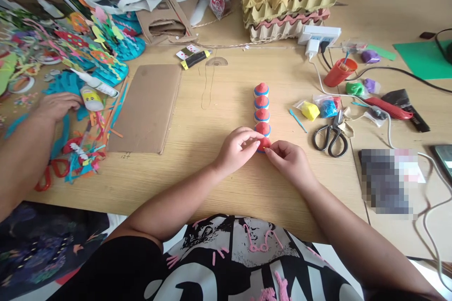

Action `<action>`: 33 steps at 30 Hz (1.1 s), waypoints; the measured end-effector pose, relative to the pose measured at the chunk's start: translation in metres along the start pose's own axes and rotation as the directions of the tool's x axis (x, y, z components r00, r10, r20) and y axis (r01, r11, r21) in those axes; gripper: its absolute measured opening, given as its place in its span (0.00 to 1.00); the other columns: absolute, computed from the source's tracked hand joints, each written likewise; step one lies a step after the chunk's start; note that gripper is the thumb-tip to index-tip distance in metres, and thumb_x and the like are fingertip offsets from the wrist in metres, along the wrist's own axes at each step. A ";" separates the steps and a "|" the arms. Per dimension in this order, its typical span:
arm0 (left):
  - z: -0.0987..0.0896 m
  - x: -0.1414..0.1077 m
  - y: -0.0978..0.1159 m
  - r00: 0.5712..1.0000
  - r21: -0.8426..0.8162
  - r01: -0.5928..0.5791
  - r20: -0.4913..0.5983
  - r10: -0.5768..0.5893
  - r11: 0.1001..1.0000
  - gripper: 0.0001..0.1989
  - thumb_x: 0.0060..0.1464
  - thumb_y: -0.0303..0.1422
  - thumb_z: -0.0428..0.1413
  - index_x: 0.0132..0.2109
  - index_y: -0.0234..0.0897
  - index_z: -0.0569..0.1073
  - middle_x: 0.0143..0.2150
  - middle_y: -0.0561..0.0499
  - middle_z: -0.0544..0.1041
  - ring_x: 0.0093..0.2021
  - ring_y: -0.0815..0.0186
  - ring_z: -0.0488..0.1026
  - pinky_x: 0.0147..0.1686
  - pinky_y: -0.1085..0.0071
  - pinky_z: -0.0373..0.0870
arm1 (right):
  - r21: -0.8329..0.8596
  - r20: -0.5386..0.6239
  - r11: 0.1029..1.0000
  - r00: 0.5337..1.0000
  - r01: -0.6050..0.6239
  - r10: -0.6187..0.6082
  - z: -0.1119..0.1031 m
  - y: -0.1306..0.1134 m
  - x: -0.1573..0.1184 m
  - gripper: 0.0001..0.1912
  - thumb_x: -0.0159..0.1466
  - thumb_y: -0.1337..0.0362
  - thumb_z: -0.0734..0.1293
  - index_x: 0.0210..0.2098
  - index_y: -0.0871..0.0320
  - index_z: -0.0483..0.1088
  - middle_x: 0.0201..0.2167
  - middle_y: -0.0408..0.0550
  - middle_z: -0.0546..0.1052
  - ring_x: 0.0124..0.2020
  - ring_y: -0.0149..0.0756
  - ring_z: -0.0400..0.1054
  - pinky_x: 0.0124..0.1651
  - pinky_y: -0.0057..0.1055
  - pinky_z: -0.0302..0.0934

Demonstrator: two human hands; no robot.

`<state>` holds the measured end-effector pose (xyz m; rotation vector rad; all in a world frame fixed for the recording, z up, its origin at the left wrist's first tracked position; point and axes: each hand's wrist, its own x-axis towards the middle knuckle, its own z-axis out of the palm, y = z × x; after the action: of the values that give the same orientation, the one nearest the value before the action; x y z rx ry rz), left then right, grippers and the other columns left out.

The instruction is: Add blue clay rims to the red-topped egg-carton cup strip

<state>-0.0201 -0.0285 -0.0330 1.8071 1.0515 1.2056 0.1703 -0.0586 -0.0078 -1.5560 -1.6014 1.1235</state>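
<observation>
A line of several small dome-shaped pieces, with red clay-like tops and blue rims over pale bases, runs away from me; one of them is the middle red-topped piece (262,114). At the near end, the closest red-topped piece (263,145) lies between my hands, partly covered by fingers. My left hand (238,149) is closed, thumb and forefinger against its left and far sides. On the right, my right hand (290,159) pinches thumb and forefinger together at its edge. A tiny yellow bit shows at those fingertips; its kind is unclear.
Scissors (332,135), yellow clay (310,110), a blue tool (298,120) and a red cup (339,72) lie to the right. A power strip (319,34) and egg trays (287,0) stand behind. Left are cardboard (143,108), paper scraps and another person's hand (56,103).
</observation>
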 end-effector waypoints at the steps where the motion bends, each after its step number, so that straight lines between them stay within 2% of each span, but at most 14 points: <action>1: -0.001 0.000 0.000 1.000 0.011 -0.014 0.015 0.014 1.000 0.08 0.62 0.25 0.59 0.46 0.38 0.81 0.42 0.48 0.80 0.40 0.69 0.77 0.33 0.75 0.72 | -0.009 0.000 1.000 1.000 0.002 -0.002 0.000 0.000 0.000 0.16 0.65 0.53 0.68 0.26 0.58 0.70 0.21 0.39 0.66 0.24 0.28 0.54 0.27 0.30 0.48; 5: -0.002 -0.001 0.000 0.997 0.046 -0.046 0.069 0.043 0.998 0.11 0.63 0.25 0.58 0.49 0.38 0.81 0.46 0.46 0.81 0.45 0.65 0.78 0.35 0.72 0.74 | -0.003 0.011 1.000 1.000 0.011 -0.011 0.000 0.001 0.001 0.16 0.65 0.54 0.68 0.26 0.58 0.70 0.21 0.39 0.66 0.24 0.28 0.54 0.27 0.31 0.49; 12: -0.001 -0.002 0.001 0.993 0.031 -0.096 0.065 0.094 0.995 0.12 0.63 0.24 0.58 0.50 0.38 0.81 0.46 0.46 0.81 0.47 0.64 0.79 0.42 0.69 0.78 | -0.009 0.012 1.000 1.000 0.011 -0.011 0.001 0.000 0.002 0.15 0.66 0.56 0.67 0.26 0.57 0.69 0.21 0.39 0.66 0.24 0.27 0.54 0.28 0.30 0.49; 19: -0.002 -0.004 0.001 0.996 0.072 -0.054 0.078 0.049 0.996 0.13 0.62 0.25 0.59 0.51 0.39 0.80 0.48 0.45 0.81 0.47 0.63 0.78 0.39 0.69 0.76 | -0.023 0.009 1.000 1.000 0.003 -0.002 0.001 -0.002 0.002 0.15 0.66 0.57 0.67 0.25 0.56 0.67 0.20 0.39 0.64 0.23 0.28 0.54 0.28 0.31 0.48; 33: -0.001 -0.004 -0.001 0.995 0.087 -0.073 0.080 0.066 0.994 0.14 0.59 0.23 0.61 0.51 0.38 0.80 0.48 0.45 0.81 0.46 0.63 0.77 0.41 0.67 0.75 | -0.038 0.015 0.999 1.000 -0.008 0.009 0.003 0.000 0.002 0.16 0.66 0.56 0.67 0.25 0.56 0.66 0.21 0.39 0.64 0.24 0.28 0.54 0.28 0.31 0.48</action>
<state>-0.0222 -0.0319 -0.0350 1.9575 1.0211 1.1360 0.1678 -0.0569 -0.0093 -1.5833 -1.6364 1.1184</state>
